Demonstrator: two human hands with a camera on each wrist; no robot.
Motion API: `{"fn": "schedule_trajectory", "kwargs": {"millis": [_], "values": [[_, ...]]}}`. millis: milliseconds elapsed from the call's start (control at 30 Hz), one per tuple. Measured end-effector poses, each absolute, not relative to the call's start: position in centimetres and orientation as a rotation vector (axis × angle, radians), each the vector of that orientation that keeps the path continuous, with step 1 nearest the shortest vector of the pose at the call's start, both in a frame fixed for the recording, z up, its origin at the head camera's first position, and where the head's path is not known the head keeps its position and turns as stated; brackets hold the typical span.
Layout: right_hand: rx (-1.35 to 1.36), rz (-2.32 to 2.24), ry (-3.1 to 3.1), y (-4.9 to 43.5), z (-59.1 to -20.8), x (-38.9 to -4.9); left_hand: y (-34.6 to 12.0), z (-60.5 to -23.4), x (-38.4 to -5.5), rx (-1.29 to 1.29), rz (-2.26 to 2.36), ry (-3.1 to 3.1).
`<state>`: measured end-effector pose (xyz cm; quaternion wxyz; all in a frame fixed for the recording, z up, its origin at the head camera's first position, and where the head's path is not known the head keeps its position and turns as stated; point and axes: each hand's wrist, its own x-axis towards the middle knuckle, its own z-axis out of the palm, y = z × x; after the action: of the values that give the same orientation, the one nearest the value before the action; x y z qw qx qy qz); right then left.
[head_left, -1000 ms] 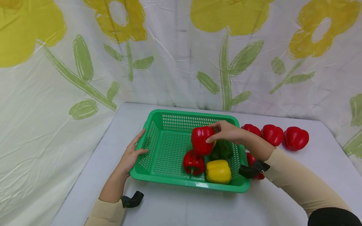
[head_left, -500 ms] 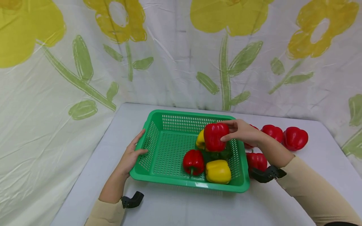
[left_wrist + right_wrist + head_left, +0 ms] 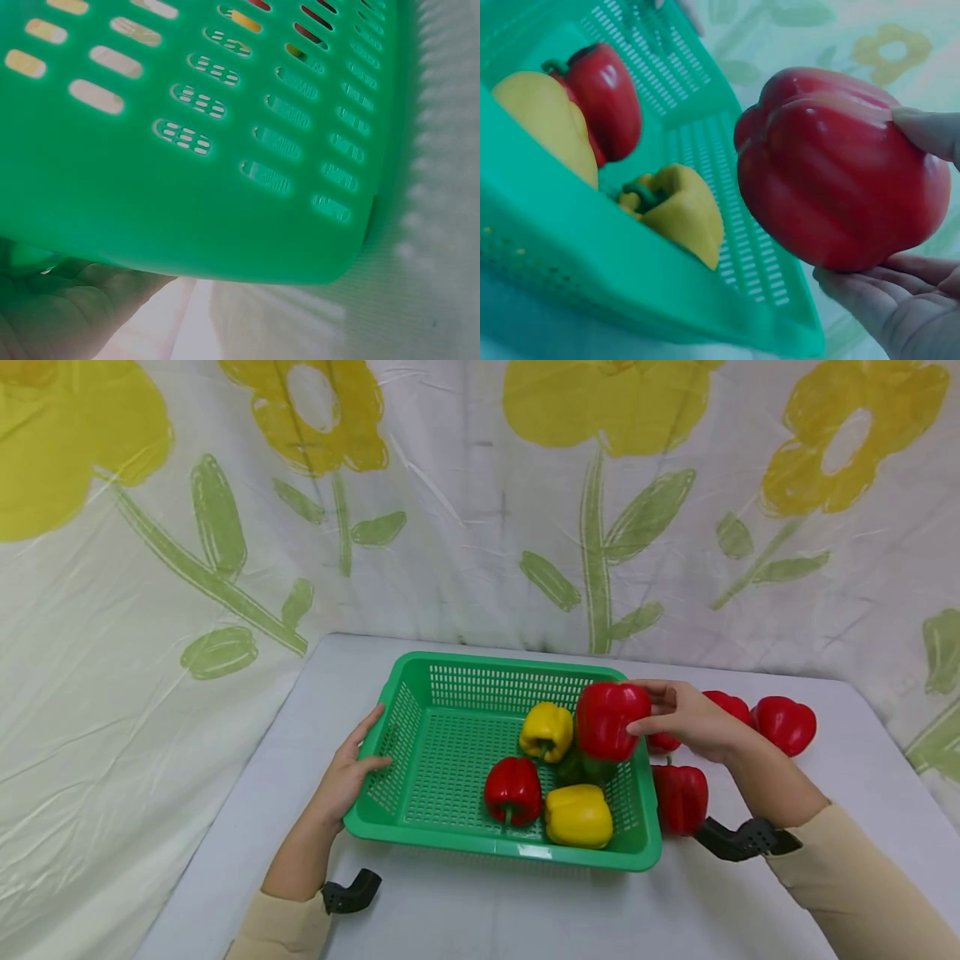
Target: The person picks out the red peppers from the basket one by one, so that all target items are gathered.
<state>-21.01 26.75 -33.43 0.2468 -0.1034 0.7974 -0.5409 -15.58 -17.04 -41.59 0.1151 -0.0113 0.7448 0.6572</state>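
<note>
My right hand holds a red bell pepper over the right end of a green plastic basket. In the right wrist view, thumb and fingers grip this red pepper from opposite sides. My left hand holds the basket's left side, thumb over the rim and fingers along the outer wall. Inside lie a red bell pepper, a yellow bell pepper at the front and another yellow pepper behind. A dark green vegetable is partly hidden beneath the held pepper.
Right of the basket, a red bell pepper lies close to its wall. More red peppers sit farther back, including one at the far right; my right hand partly covers others. A flower-printed cloth hangs behind the white table.
My right hand has carried the red bell pepper rightward, from above the basket's middle to its right rim, uncovering the rear yellow pepper. The left hand and the basket have stayed in place.
</note>
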Motion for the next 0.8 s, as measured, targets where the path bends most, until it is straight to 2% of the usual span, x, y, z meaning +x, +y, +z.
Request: {"fn": "schedule_trajectory", "kwargs": {"millis": [800], "values": [[-0.114,-1.471,2.32,35.9,-36.0,-19.0,-17.2,-41.5,-15.6,-0.036,1.93,2.176]]}}
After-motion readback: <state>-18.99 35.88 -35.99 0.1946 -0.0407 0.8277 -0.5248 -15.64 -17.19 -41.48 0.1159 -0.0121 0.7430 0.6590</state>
